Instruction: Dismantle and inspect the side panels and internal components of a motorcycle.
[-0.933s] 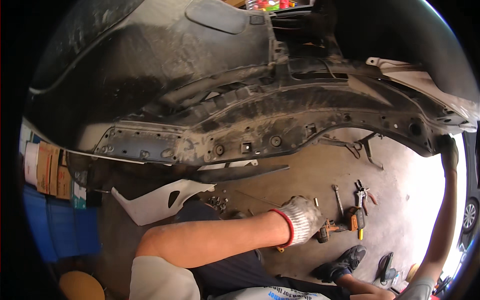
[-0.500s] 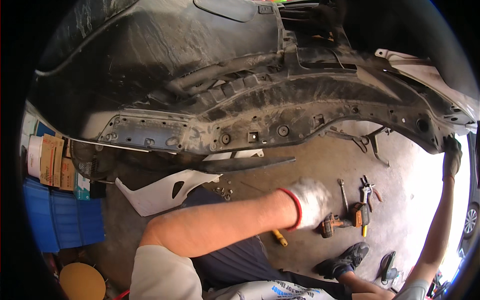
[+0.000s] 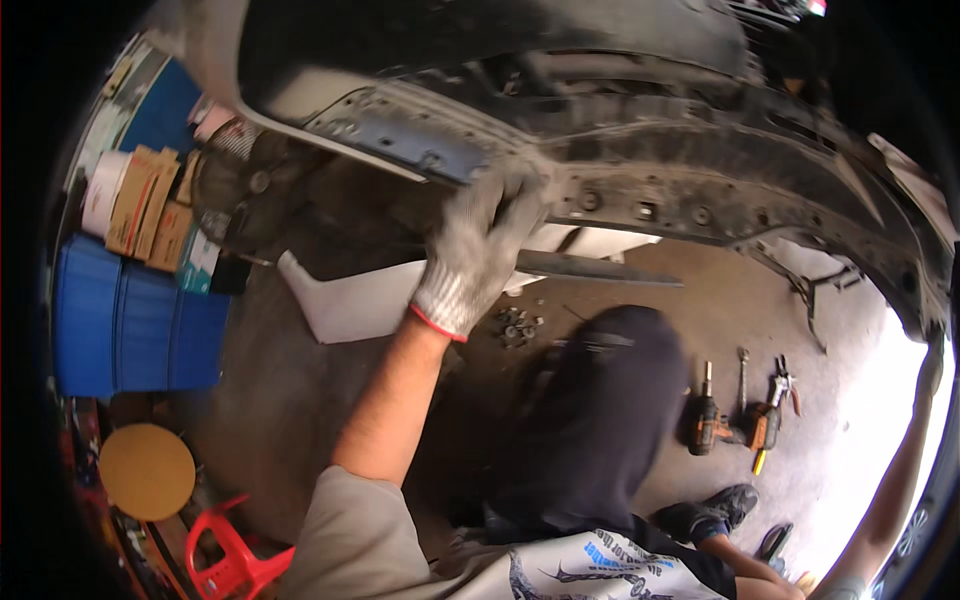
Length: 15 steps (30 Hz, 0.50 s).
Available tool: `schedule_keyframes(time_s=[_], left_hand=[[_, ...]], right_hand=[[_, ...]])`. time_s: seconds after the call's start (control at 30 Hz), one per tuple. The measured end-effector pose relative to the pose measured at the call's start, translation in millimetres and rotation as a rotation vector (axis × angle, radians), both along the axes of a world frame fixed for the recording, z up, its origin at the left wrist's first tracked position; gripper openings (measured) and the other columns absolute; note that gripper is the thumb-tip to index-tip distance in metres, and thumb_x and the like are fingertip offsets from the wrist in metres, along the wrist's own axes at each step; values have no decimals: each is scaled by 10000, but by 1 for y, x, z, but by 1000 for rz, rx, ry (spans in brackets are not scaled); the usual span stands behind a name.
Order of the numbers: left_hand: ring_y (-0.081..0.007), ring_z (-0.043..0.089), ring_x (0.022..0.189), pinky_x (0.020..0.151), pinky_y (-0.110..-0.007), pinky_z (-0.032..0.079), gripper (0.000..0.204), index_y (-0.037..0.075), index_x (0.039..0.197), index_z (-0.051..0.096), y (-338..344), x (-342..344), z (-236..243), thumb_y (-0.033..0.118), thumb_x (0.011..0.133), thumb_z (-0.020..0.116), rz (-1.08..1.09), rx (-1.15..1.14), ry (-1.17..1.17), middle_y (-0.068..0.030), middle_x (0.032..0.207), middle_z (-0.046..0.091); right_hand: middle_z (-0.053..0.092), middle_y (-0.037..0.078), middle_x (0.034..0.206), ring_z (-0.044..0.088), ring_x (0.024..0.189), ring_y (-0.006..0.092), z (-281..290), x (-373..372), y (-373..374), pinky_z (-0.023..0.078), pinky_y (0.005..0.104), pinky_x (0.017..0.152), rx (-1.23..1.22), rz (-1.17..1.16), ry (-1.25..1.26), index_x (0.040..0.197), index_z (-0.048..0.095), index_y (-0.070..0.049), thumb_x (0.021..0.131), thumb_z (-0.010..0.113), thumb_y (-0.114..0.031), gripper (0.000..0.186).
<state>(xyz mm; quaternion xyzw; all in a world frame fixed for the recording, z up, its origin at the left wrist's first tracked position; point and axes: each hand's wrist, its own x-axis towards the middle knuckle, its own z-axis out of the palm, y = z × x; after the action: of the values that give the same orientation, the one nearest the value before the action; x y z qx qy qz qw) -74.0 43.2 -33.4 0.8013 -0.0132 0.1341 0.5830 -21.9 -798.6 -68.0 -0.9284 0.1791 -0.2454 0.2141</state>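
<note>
Across the top spans a long, dusty black car panel (image 3: 640, 170), a row of holes along its lower edge and a curved arch on the right. My left hand (image 3: 480, 250), in a grey-white knit glove with a red cuff, reaches up to the panel's lower edge. Its slightly blurred fingers are apart and lie against the dirty surface, holding no loose item. At the far right, my right hand (image 3: 931, 350) has its gloved fingers closed at the panel's end; bright light partly washes it out.
A white trim piece (image 3: 365, 300) and several small fasteners (image 3: 518, 327) lie on the floor. To the right are a cordless power tool (image 3: 706, 425), a wrench (image 3: 743, 378) and pliers (image 3: 782, 380). Blue bins (image 3: 145, 320), cardboard boxes (image 3: 140, 205), a round stool (image 3: 147, 470) and a red chair (image 3: 225, 550) stand left.
My left hand has moved up and left from over the floor to the panel's lower edge. The view has swung left and tilted. My right hand stays at the panel's right end.
</note>
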Motion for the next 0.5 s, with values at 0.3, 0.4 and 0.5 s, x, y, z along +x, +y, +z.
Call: schedule_keyframes(time_s=[0.3,0.4,0.5], left_hand=[[-366,678,939,858,-472,533,294,99,1039,693,93,-149,-282,359,974,572,332,660,727,-165,968,709],[-363,670,995,902,-480,522,274,138,1099,698,77,-146,-322,340,972,562,333,692,749,-159,1037,708],[-364,648,1022,897,-489,510,325,122,1156,671,55,-127,-333,331,909,641,278,551,445,-150,1081,682]], right_hand=[[583,146,1405,566,1270,240,-16,-39,26,415,352,1095,-89,-125,-4,1467,468,-6,1078,422,-345,518],[582,142,1404,567,1265,238,-16,-41,32,416,351,1098,-113,-132,8,1468,467,-9,1076,439,-314,498],[582,137,1403,568,1261,237,-23,-43,37,417,351,1102,-128,-135,14,1470,465,-12,1075,456,-283,479]])
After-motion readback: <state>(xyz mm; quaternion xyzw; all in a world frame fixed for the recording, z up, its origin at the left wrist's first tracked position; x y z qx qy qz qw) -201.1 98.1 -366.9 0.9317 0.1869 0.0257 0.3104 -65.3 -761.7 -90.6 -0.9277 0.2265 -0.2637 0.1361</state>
